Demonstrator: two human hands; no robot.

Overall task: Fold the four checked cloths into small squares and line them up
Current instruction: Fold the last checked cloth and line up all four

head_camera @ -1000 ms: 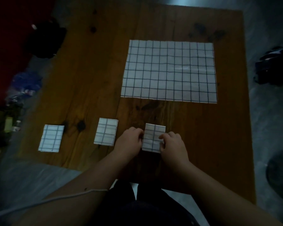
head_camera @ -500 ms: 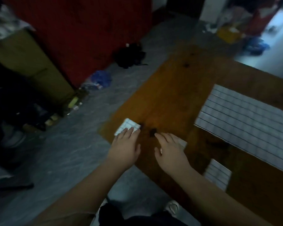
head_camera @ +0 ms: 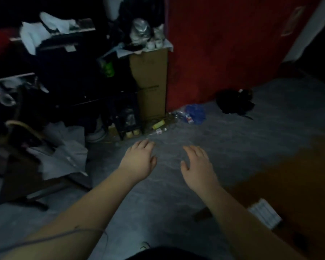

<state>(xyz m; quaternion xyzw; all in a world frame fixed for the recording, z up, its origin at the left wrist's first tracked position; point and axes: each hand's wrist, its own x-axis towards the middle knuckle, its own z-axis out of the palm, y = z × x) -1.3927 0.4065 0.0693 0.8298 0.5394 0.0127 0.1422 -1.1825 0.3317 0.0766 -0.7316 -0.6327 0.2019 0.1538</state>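
Note:
Only one folded checked cloth [head_camera: 264, 215] shows, a small white square lying near the left edge of the wooden table [head_camera: 296, 175] at the lower right. The other cloths are out of view. My left hand [head_camera: 139, 159] and my right hand [head_camera: 198, 165] hover over the grey floor to the left of the table, fingers straight and spread, palms down, holding nothing.
A cardboard box [head_camera: 150, 81] stands against a red wall [head_camera: 223, 44], with dark shelving full of clutter [head_camera: 64, 72] to its left. A blue bag [head_camera: 194, 113], bottles and a black bundle [head_camera: 234, 102] lie on the floor. Crumpled grey sheets [head_camera: 64, 152] lie at left.
The view has swung far left, off the table onto the floor. Both hands let go of the folded cloth, passed over the left cloths and now hang spread in the air.

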